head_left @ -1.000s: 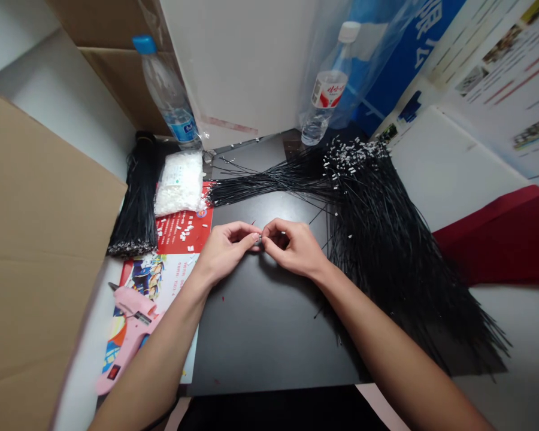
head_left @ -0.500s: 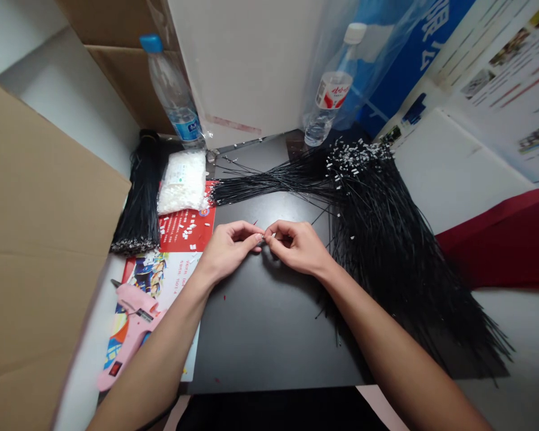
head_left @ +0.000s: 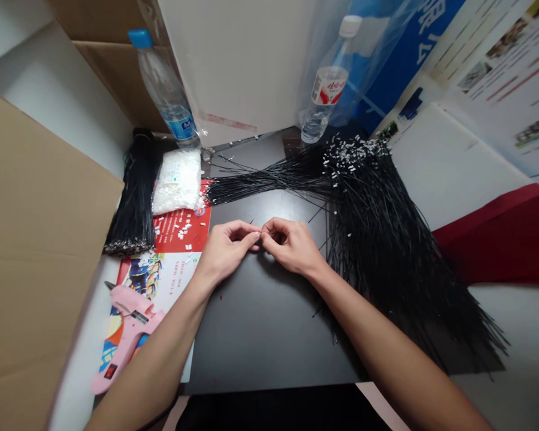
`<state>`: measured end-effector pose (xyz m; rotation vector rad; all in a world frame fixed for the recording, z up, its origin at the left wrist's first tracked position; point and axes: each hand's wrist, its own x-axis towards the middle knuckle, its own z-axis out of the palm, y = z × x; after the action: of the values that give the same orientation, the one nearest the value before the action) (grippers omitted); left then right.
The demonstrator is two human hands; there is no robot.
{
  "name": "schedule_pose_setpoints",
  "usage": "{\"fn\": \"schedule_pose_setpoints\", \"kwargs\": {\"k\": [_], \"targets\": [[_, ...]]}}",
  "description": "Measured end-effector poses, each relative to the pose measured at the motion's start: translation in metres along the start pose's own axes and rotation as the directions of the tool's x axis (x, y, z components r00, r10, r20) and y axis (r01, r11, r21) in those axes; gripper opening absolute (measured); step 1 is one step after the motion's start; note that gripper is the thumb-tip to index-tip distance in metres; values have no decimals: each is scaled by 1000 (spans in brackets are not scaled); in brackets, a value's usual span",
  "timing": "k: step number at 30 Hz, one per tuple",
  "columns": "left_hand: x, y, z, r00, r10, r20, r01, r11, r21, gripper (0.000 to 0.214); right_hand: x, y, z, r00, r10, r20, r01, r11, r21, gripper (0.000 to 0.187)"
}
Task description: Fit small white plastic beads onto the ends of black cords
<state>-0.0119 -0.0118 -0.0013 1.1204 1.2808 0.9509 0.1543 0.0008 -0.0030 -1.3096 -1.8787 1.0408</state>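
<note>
My left hand (head_left: pixel 227 250) and my right hand (head_left: pixel 293 246) meet fingertip to fingertip over the middle of the dark tabletop (head_left: pixel 256 329). Both are closed in a pinch. Whatever lies between the fingertips is tiny and mostly covered, so I cannot make it out. Beyond my hands, a loose row of thin black wires (head_left: pixel 260 181) runs across the table. To the right spreads a large heap of black wires (head_left: pixel 386 239) with small white connectors (head_left: pixel 357 152) at the far ends. Left of my hands, small white pieces (head_left: pixel 182 233) are scattered on a red printed sheet (head_left: pixel 173 244).
A clear bag of white pieces (head_left: pixel 178 179) lies beside a tied black wire bundle (head_left: pixel 132 197). A pink glue gun (head_left: pixel 128 329) rests at the left. Two plastic bottles, one blue-capped (head_left: pixel 164 90) and one white-capped (head_left: pixel 326 90), stand at the back. Cardboard (head_left: pixel 36 251) borders the left.
The right fingers have closed in slightly on the left fingertips, and a small white bit seen between them before is now hidden. The whole view has shifted a little.
</note>
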Motion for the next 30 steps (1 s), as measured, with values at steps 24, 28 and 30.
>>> {"fn": "schedule_pose_setpoints", "kwargs": {"k": [24, 28, 30], "targets": [[1, 1, -3, 999, -31, 34, 36, 989, -140, 24, 0, 0, 3, 998, -29, -52, 32, 998, 48, 10], [2, 1, -4, 999, -32, 38, 37, 989, -146, 26, 1, 0, 4, 999, -40, -36, 42, 998, 49, 8], [2, 1, -4, 998, -35, 42, 41, 990, -139, 25, 1, 0, 4, 999, -38, -25, 39, 998, 38, 7]]}}
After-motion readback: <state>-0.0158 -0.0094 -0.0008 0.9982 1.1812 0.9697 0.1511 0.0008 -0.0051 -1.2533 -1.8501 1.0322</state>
